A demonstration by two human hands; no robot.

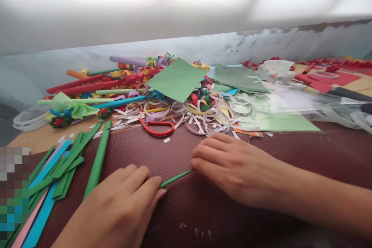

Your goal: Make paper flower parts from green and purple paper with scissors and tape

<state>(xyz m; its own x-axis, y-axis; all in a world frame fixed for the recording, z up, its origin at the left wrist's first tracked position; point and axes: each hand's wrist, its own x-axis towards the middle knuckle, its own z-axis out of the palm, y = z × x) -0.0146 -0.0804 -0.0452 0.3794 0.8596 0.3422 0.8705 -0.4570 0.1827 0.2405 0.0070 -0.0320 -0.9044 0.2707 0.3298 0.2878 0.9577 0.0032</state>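
Observation:
A thin green paper stick [176,178] stretches between my two hands, just over the dark red textured table top. My left hand [124,201] pinches its near end, fingers closed. At the other end my right hand [229,164] is closed round it, knuckles up, and hides that tip. Left of my left hand lies a thicker green paper tube [99,159]. Beyond my hands are red-handled scissors [158,130], their blades partly covered by white paper scraps [200,122].
Green paper strips [69,166] and blue strips [43,217] lie at the left. Across the back runs a heap of coloured paper rolls [90,85], topped by a green paper square [178,79]. Clear plastic with light green sheets [285,120] lies at the right, against a pale wall.

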